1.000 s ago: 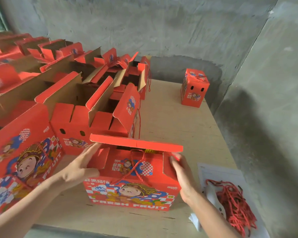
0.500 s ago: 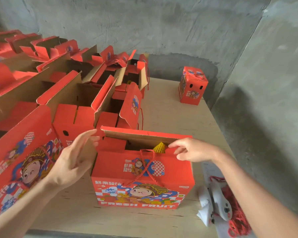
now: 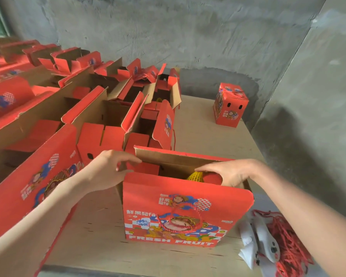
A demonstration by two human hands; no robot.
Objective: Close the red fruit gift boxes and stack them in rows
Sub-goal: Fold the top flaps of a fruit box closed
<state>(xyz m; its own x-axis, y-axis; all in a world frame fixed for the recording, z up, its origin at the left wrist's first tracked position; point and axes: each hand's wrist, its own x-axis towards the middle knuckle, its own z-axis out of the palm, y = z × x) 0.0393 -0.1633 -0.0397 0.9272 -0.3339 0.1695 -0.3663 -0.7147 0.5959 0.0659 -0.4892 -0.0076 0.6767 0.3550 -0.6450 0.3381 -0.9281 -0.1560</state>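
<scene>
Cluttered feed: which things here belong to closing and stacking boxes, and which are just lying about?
Job: front box, left hand and right hand on it; open boxes at left; closed box by wall.
Lying about: red cords; white tool.

Plywood table (image 3: 198,126) — open red boxes (image 3: 168,124), one closed box (image 3: 230,105), red cords (image 3: 288,246).

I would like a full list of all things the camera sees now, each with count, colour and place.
front box: one, red, top open, near table edge.
wrapped fruit: one, yellow net, inside front box.
open boxes: many, red, rows at left.
closed box: one, red, far right by wall.
cords: one bundle, red, near right.
white device: one, beside the cords.
table: one, pale wood.
left hand: one, holds front box's left flap.
right hand: one, rests on its right flap.
</scene>
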